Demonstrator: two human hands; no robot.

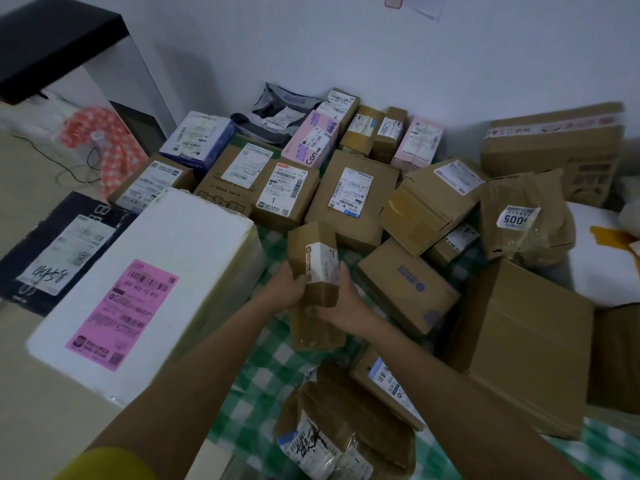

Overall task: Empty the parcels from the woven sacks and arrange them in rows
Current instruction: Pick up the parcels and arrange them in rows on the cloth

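Both my hands hold a long narrow brown cardboard parcel (313, 244) with a white label, lifted over the green checked cloth (266, 372). My left hand (287, 289) grips its left side. On the right side and lower middle, my right hand (341, 306) curls round it. Beyond it, cardboard boxes (349, 195) and pink boxes (311, 138) lie side by side in rows toward the wall. A big white foam box (194, 237) with a pink label sits to the left. No woven sack is plainly visible.
Loose boxes (405, 285) and a large carton (519, 344) are piled at right, with a taped brown bag (526, 216) behind. A crumpled brown parcel (343, 431) lies near me. At left are a black box (55, 251), a black-topped table (59, 39) and cables on the floor.
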